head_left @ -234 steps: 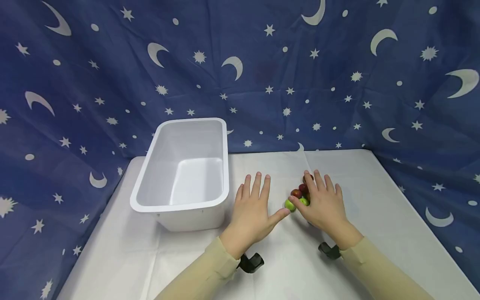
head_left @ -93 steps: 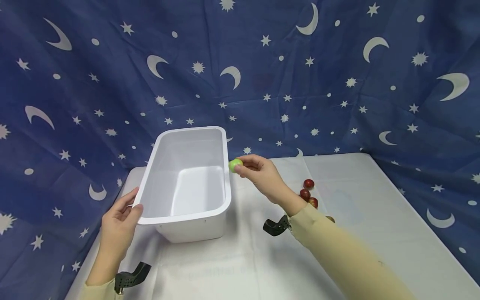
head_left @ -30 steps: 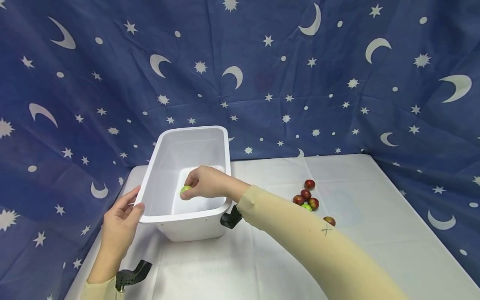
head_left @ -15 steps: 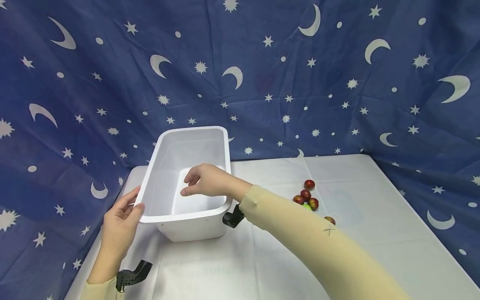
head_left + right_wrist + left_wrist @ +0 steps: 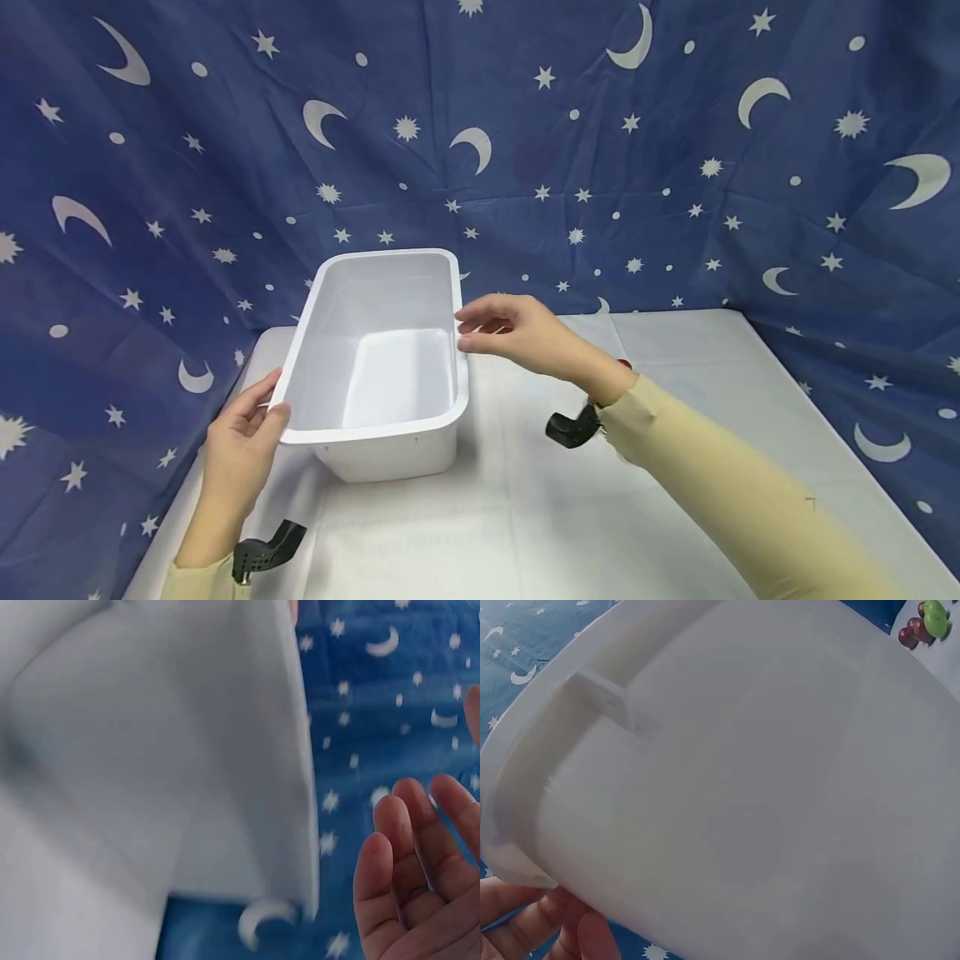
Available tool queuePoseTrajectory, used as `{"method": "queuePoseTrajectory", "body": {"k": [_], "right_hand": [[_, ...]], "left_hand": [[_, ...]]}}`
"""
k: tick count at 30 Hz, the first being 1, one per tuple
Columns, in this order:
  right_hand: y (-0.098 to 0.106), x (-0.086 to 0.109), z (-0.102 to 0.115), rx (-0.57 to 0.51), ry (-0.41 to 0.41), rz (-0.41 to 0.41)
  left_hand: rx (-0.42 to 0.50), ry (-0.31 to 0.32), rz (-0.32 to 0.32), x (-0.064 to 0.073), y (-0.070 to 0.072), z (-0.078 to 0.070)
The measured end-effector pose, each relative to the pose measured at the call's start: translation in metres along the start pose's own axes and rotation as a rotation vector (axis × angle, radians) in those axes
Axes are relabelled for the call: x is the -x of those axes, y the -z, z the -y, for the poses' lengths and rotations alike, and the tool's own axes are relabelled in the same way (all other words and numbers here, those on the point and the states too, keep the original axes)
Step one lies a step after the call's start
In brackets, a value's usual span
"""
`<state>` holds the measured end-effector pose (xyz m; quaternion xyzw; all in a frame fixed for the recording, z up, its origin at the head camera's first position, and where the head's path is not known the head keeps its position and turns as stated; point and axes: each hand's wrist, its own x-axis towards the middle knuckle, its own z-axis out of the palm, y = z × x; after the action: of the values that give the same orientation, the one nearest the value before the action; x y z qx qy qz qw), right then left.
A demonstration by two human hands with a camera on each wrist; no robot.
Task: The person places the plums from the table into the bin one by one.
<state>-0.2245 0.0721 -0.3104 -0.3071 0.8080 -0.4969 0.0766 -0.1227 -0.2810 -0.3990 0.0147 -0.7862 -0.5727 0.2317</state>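
In the head view, a deep white plastic tub (image 5: 405,333) stands on the left of the table. My left hand (image 5: 243,446) grips its near left rim, thumb on top and fingers beneath. My right hand (image 5: 517,333) is at the tub's right rim, fingers loosely bent, nothing between thumb and fingertips. The right wrist view shows its relaxed fingers (image 5: 420,862) beside the blurred tub wall. Small red fruits (image 5: 916,631) and a green one (image 5: 936,619) lie together in the left wrist view; in the head view my right forearm hides most of them.
A white cloth (image 5: 480,533) covers the table. Behind and at both sides hangs a dark blue curtain (image 5: 525,150) with moons and stars. A black wrist mount (image 5: 573,427) sits on my right wrist, another black mount (image 5: 268,550) on my left.
My right hand carried a green fruit into the tub and let go; it has since drawn back rightward to the rim. Earlier my left hand moved onto the rim, and it stays there.
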Motion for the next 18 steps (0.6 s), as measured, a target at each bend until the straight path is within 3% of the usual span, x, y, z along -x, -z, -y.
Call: {"method": "queuePoseTrajectory", "body": {"k": [4,10,18], "right_hand": [[0.024,0.03,-0.031,0.047,-0.074,-0.015],[0.052,0.077,-0.084,0.101,-0.222,0.042],[0.074,0.129,-0.133,0.169,-0.373,0.099]], "left_hand": [[0.013,0.003,0.002,0.0,0.0,0.001],[0.031,0.007,0.004,-0.001,-0.002,-0.002],[-0.014,0.01,0.011,0.001,0.0,0.0]]}}
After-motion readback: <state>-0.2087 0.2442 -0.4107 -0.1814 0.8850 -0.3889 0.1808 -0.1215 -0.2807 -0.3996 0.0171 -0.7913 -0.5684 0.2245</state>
